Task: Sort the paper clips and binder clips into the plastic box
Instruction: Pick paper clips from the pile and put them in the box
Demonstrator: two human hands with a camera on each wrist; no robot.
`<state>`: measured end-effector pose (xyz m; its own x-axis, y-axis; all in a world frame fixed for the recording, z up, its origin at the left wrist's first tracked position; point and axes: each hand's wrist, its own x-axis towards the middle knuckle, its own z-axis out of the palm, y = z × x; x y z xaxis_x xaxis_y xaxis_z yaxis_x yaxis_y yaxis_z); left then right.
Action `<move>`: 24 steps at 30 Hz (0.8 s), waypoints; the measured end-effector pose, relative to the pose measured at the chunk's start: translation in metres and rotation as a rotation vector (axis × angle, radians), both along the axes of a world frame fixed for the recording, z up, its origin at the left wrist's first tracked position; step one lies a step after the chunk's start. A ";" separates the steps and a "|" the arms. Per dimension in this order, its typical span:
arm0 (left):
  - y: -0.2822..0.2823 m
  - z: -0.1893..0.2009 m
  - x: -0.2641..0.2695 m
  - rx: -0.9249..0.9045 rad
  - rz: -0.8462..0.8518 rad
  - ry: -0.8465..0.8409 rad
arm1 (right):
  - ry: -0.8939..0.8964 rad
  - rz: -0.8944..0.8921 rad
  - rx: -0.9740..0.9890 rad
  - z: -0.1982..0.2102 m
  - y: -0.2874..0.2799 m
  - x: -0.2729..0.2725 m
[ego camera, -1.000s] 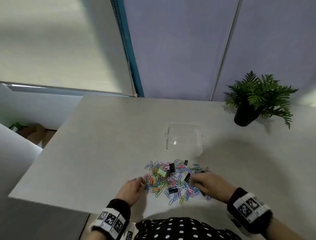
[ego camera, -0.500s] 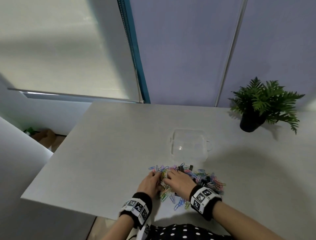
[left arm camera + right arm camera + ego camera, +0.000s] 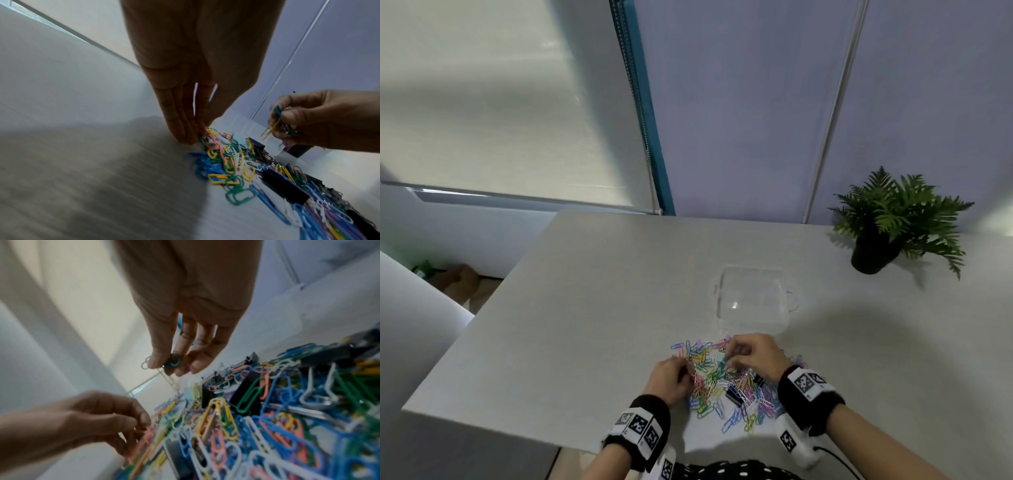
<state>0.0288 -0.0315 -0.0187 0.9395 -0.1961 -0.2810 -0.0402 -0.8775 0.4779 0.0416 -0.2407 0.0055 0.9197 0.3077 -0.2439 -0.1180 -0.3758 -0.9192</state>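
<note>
**Both hands in the clip pile, box closed behind it**

The clips (image 3: 726, 383) lie in a loose heap near the front edge of the tabletop (image 3: 585, 308). Most are plastic-coated paper clips in blue, green, yellow, pink, orange and white, tangled over one another. Among them sit several black binder clips (image 3: 284, 186) with silver wire handles, one lying flat near the middle of the heap.

The box (image 3: 753, 299) is clear plastic, squarish with rounded corners and a small tab on its right side. It stands just beyond the heap, apart from it, and looks to have its lid on.

The left hand (image 3: 671, 380) rests at the heap's left edge, its fingers (image 3: 180, 126) pointing down with their tips on the tabletop and touching pink clips; the right wrist view shows them curled round some pink ones.

The right hand (image 3: 751, 356) is raised a little over the far side of the heap, pinching a small bunch of paper clips (image 3: 171, 362) between thumb and fingers, with green and yellow ones hanging from it.

A potted fern (image 3: 893, 219) stands well apart at the far right.
</note>
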 end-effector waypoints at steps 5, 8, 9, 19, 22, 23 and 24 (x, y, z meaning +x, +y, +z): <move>-0.019 -0.002 0.000 0.098 0.017 0.067 | 0.054 -0.113 0.174 0.012 -0.010 0.006; -0.022 -0.004 0.002 0.142 0.004 0.025 | 0.122 -0.193 0.278 0.018 -0.015 0.014; -0.021 -0.005 0.002 0.142 -0.001 0.017 | 0.158 -0.221 0.323 0.019 -0.018 0.016; 0.003 0.010 0.016 -0.583 0.184 0.340 | 0.134 -0.447 0.361 0.031 -0.028 0.060; 0.007 0.018 0.021 -0.774 0.167 0.420 | 0.081 -0.460 0.249 0.024 -0.027 0.077; 0.006 0.019 0.022 -0.795 0.162 0.430 | 0.067 -0.439 0.187 0.021 -0.026 0.079; 0.005 0.020 0.024 -0.805 0.153 0.435 | 0.052 -0.405 0.108 0.016 -0.026 0.081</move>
